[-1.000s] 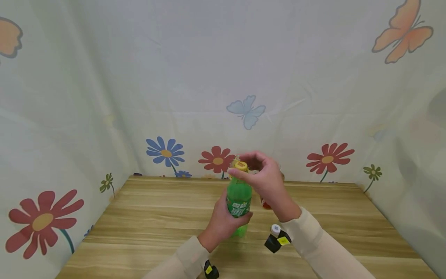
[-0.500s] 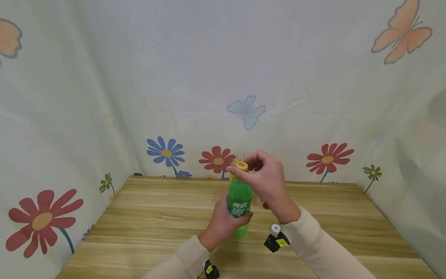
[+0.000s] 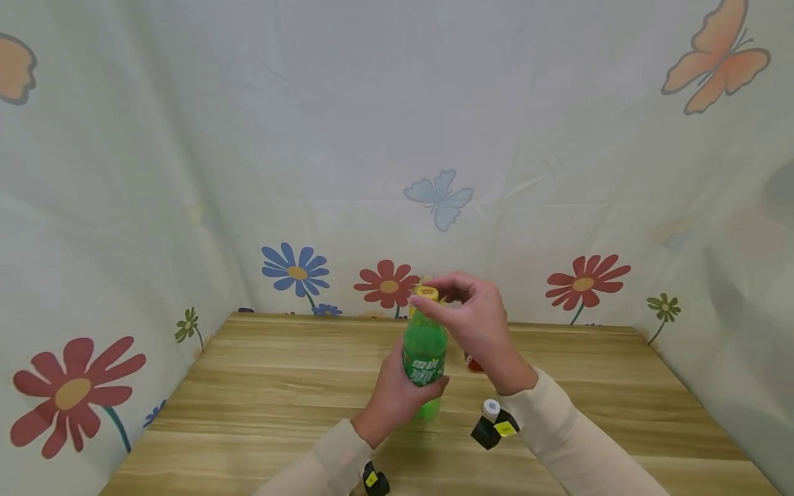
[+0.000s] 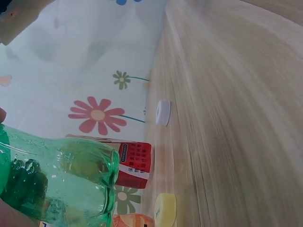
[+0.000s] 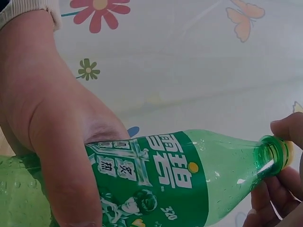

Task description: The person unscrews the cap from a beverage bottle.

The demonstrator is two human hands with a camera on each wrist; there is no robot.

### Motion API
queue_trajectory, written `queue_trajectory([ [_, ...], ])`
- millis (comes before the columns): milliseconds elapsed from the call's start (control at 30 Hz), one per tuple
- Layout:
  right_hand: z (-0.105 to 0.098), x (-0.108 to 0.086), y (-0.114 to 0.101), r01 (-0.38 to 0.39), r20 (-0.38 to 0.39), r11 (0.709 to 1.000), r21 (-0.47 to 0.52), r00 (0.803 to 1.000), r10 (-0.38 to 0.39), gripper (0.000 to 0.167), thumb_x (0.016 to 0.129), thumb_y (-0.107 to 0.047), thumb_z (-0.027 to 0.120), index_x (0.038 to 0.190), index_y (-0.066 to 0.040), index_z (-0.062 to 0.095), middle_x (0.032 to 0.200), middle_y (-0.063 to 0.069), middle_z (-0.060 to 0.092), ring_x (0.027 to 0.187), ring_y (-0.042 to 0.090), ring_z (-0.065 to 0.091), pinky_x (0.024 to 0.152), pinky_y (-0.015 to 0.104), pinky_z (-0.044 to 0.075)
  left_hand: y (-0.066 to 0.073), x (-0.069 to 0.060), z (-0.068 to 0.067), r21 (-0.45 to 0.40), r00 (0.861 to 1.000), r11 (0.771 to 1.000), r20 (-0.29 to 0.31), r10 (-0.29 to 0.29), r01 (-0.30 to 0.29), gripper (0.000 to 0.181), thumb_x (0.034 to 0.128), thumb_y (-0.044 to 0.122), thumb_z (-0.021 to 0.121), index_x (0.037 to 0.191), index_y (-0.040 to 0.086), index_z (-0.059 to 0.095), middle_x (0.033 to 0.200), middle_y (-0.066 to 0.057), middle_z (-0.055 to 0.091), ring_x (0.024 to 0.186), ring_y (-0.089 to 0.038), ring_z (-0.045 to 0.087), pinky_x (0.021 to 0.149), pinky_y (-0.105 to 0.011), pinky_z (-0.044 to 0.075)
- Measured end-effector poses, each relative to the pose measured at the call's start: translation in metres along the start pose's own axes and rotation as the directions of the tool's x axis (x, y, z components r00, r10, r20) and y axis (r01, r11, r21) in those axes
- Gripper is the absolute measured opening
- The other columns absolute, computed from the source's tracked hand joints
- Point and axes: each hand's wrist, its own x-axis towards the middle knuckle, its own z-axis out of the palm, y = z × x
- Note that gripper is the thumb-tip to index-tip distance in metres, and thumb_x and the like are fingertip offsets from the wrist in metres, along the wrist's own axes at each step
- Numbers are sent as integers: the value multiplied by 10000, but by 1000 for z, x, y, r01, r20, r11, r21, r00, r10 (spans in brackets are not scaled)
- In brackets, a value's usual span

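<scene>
A green plastic soda bottle with a green label is held upright, its base apart from the table in the left wrist view. My left hand grips it round the label, thumb across the front. At the top, my right hand pinches the yellow cap between thumb and fingers. The right wrist view shows the cap at the threaded green neck, partly covered by the fingers; whether it is threaded on I cannot tell.
On the wooden table lie a white cap and a second yellow cap. A red carton stands behind, beside a partly hidden orange thing. A clear bottle top shows behind the green bottle. Patterned cloth surrounds the table.
My right fingers have shifted slightly round the yellow cap, and the cap and bottle top have moved a little to the left. The left hand keeps its grip.
</scene>
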Motion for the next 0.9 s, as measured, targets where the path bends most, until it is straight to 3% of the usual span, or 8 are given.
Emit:
queue_trajectory([
  [300, -1, -1, 4, 9, 64, 996, 88, 998, -15, 259, 883, -267, 819, 1108, -145, 780, 1076, 42, 743, 926, 239, 652, 755, 255, 570, -1, 0, 0, -8, 1000, 1000, 0, 6, -6, 727, 868, 213, 823, 1441, 294, 384, 1289, 40, 625, 1172, -170, 615, 1048, -374, 509],
  [600, 0, -2, 4, -32, 109, 989, 147, 994, 16, 281, 926, -244, 771, 1167, -100, 754, 1083, 61, 717, 956, 298, 628, 737, 238, 558, 1, -2, 0, -15, 1000, 1000, -2, 4, -4, 711, 871, 206, 817, 1436, 255, 388, 1276, 5, 633, 1147, -174, 622, 1017, -357, 522],
  [733, 1, -2, 3, -55, 115, 990, 129, 993, 40, 344, 918, -264, 780, 1230, -128, 728, 1127, 71, 716, 982, 295, 632, 764, 236, 563, -2, -2, 0, -16, 1000, 1000, -1, 12, -12, 701, 870, 207, 815, 1428, 253, 394, 1265, 11, 636, 1132, -176, 627, 1009, -346, 528],
  [900, 1, -2, 1, -108, 74, 993, 53, 992, 104, 495, 831, -391, 855, 1239, -168, 685, 1163, 37, 703, 972, 243, 648, 807, 279, 579, -5, -1, 0, -24, 1000, 999, 4, 29, -29, 708, 873, 211, 812, 1434, 267, 385, 1284, 32, 629, 1150, -172, 628, 1026, -351, 526],
])
